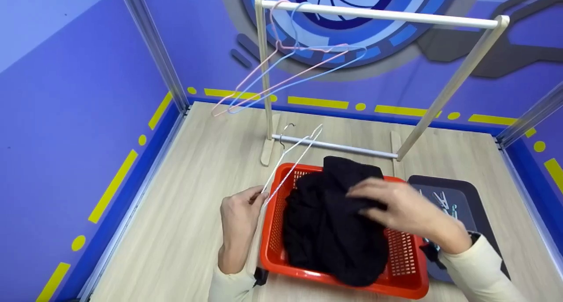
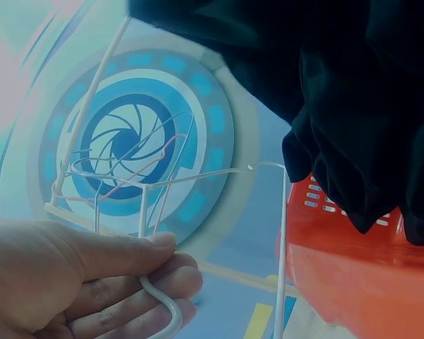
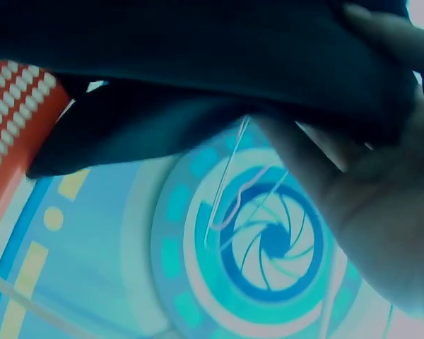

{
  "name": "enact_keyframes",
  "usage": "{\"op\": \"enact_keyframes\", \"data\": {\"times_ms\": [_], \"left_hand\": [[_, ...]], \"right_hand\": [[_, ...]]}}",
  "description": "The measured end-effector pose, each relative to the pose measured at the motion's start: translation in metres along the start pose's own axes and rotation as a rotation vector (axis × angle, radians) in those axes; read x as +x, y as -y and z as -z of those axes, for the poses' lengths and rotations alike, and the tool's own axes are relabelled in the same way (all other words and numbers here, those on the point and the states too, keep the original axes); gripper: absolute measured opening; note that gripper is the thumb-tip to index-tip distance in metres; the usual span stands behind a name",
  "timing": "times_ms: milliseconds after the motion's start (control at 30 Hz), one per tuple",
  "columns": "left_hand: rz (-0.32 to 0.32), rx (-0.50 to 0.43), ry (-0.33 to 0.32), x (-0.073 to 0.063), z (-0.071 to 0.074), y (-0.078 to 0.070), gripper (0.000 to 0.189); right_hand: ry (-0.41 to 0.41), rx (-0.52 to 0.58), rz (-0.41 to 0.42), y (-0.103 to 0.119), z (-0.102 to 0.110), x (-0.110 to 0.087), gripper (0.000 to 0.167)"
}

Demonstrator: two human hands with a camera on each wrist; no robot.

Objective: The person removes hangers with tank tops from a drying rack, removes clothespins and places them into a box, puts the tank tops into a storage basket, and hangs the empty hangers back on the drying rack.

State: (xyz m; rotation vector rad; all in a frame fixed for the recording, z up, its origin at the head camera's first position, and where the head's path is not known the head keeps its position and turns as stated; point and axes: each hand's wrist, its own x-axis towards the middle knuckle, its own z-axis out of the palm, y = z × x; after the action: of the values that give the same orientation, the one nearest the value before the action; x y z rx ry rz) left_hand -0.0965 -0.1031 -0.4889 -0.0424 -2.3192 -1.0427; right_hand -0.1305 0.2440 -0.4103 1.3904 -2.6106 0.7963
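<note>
My left hand [image 1: 241,214] pinches one end of a thin white wire hanger [image 1: 288,173] between thumb and fingers. The hanger is held at a slant over the left rim of a red plastic basket [image 1: 281,267], with its metal hook toward the rack. A crumpled black garment [image 1: 334,231] fills much of the basket and rises above its far rim. At the garment's right side is my right hand [image 1: 396,205], blurred in the head view. In the right wrist view, black fabric [image 3: 198,49] lies between the right thumb and fingers and hides parts of them.
Behind the basket stands a rack with a white top bar [image 1: 378,14]. A pink hanger [image 1: 253,81] and a blue hanger [image 1: 303,78] hang at its left end. A dark tray [image 1: 466,185] with several clothespins [image 1: 441,200] lies right of the basket, partly under the right forearm.
</note>
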Motion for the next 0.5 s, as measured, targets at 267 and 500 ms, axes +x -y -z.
{"op": "enact_keyframes", "data": {"times_ms": [267, 500], "left_hand": [[0.021, -0.030, 0.014, -0.001, -0.002, 0.000, 0.013], [0.001, -0.025, 0.007, -0.002, -0.001, 0.002, 0.013]], "right_hand": [[0.239, 0.009, -0.171, -0.008, -0.029, -0.004, 0.021], [0.270, -0.051, -0.211, -0.032, -0.050, -0.012, 0.020]]}}
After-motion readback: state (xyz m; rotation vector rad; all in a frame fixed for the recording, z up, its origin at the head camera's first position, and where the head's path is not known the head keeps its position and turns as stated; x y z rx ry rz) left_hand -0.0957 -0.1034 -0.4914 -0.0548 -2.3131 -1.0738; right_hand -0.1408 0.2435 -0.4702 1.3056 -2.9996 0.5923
